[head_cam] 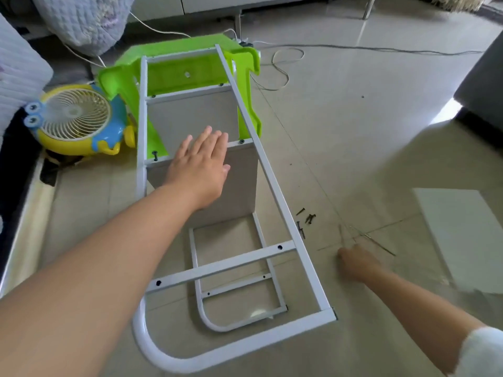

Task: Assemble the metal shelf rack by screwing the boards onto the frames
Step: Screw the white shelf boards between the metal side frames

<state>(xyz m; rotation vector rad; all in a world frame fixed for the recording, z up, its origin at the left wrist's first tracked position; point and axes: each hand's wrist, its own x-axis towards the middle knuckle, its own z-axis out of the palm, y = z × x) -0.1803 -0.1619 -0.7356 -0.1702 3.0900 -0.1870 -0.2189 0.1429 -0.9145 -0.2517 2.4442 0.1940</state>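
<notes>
**Friend:** What worries you most right now?

**Me:** The half-driven screw (155, 155) on the left of the crossbar. It stands proud, so I judge that end of the middle board (242, 175) isn't pulled tight. My left hand (200, 161) lies flat and open across the board's top edge, fingers straight, steadying it against the upper frame (268, 170). If I lean too hard, the board may twist off that screw.

**Friend:** And the other hand?

**Me:** My right hand (356, 263) is low over the floor tiles, near the loose screws (306, 221). It's blurred, so I cannot tell whether it grips anything.

**Friend:** Is the rack steady?

**Me:** Not very, I'd say. It lies on its side, the far end propped on a green plastic stool (245, 63), the lower frame (236, 303) on the floor. A shove could slide it off the stool. The scattered screws could also roll away or get knelt on. One spare white board (462, 235) waits at my right.
</notes>
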